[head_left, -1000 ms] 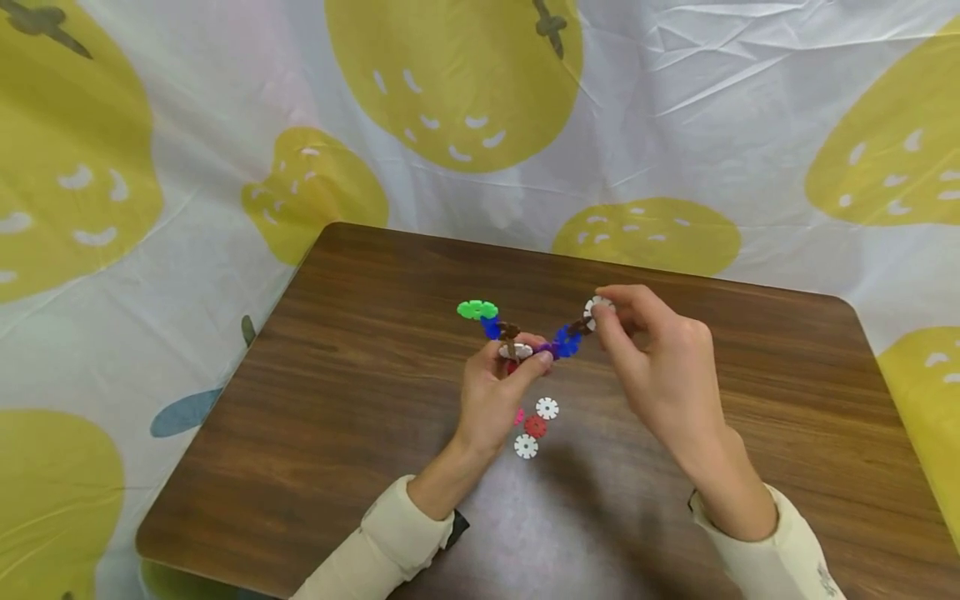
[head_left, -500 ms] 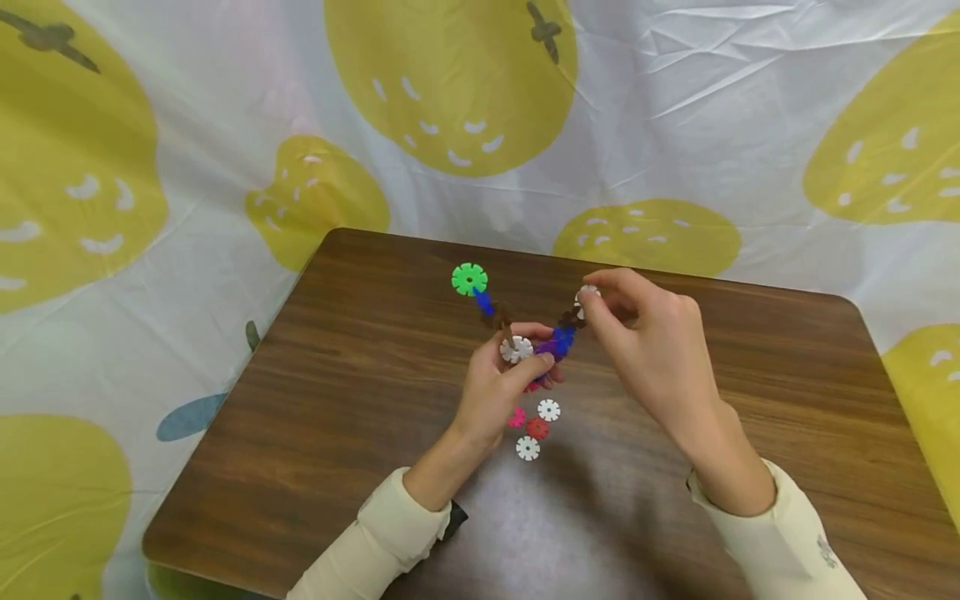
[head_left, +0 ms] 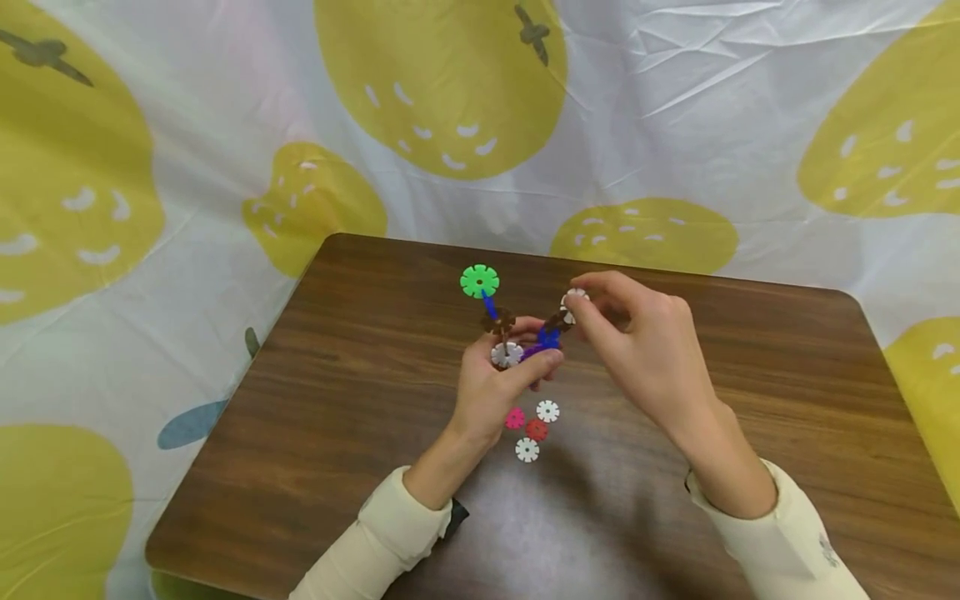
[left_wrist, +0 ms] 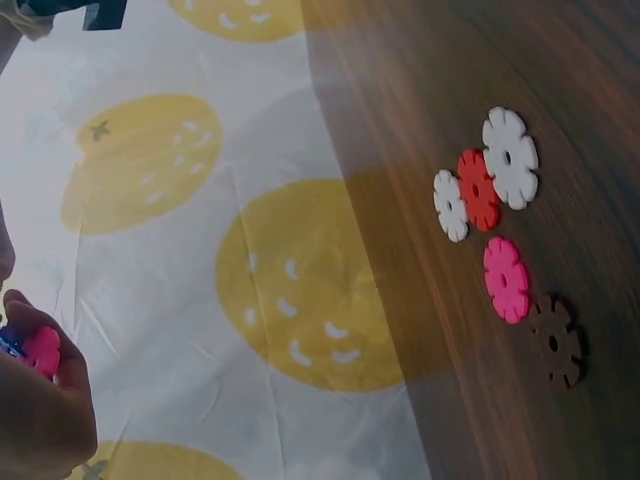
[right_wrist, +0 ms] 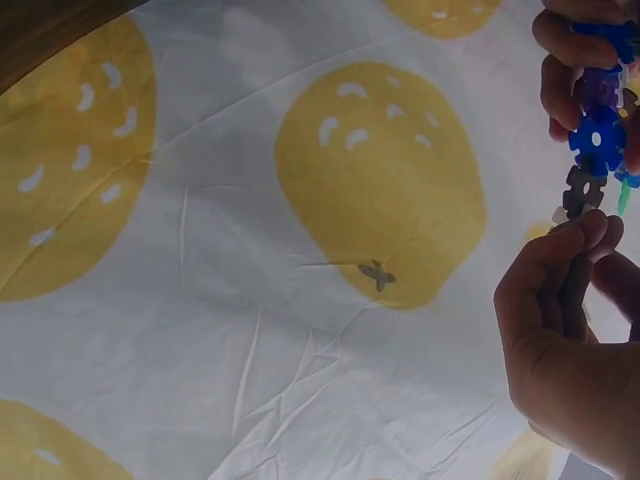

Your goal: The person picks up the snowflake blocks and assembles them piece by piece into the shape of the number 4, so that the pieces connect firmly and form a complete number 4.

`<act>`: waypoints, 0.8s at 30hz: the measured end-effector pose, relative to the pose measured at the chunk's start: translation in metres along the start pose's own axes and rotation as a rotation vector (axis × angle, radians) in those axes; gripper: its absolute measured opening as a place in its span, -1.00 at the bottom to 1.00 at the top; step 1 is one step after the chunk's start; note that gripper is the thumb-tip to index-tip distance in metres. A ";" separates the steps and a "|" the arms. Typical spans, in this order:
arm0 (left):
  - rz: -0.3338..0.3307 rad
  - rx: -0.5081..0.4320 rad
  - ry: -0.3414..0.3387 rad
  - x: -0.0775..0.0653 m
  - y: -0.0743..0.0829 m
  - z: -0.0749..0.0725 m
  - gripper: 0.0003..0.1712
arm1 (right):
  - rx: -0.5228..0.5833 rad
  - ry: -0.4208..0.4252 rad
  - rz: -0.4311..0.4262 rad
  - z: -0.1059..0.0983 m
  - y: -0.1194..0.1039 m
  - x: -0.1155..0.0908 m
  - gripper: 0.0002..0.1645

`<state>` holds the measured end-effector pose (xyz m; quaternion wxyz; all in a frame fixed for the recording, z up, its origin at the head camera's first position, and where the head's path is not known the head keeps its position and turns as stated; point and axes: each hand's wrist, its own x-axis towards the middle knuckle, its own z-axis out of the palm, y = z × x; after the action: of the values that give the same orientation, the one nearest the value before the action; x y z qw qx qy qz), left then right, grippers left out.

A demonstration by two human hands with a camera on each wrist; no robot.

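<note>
My left hand (head_left: pixel 487 387) holds a chain of slotted interlocking plastic discs above the table, its thumb over a purple disc (head_left: pixel 534 353). One branch rises from a white disc (head_left: pixel 507 355) through brown and blue discs to a green disc (head_left: pixel 479 282). Along the other branch come a blue disc (right_wrist: pixel 597 140) and a brown disc (right_wrist: pixel 584 190). At that end my right hand (head_left: pixel 652 354) pinches a white disc (head_left: pixel 575 306) between thumb and fingers, right at the brown one. A pink disc (left_wrist: pixel 42 350) shows within the left hand's grip in the left wrist view.
Loose on the wooden table (head_left: pixel 360 400) lie two white discs, one of them (head_left: pixel 527 450) nearest me, plus a red disc (head_left: pixel 536 430), a pink disc (head_left: pixel 514 417) and a brown disc (left_wrist: pixel 555 342). A fruit-print cloth (head_left: pixel 450 208) hangs behind the table.
The chain has turned so the green disc now faces me and stands higher. My right hand has shifted left with the white disc, closer to the left hand.
</note>
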<state>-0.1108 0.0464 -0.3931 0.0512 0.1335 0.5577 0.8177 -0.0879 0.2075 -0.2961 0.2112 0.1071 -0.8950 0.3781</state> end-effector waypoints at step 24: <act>0.188 0.089 0.015 -0.005 -0.001 -0.004 -0.62 | 0.116 -0.106 -0.061 -0.005 0.006 -0.008 -0.69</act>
<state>-0.1068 0.0420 -0.3958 -0.0357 0.1812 0.5789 0.7942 -0.0815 0.2160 -0.3005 0.1684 0.1660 -0.8779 0.4165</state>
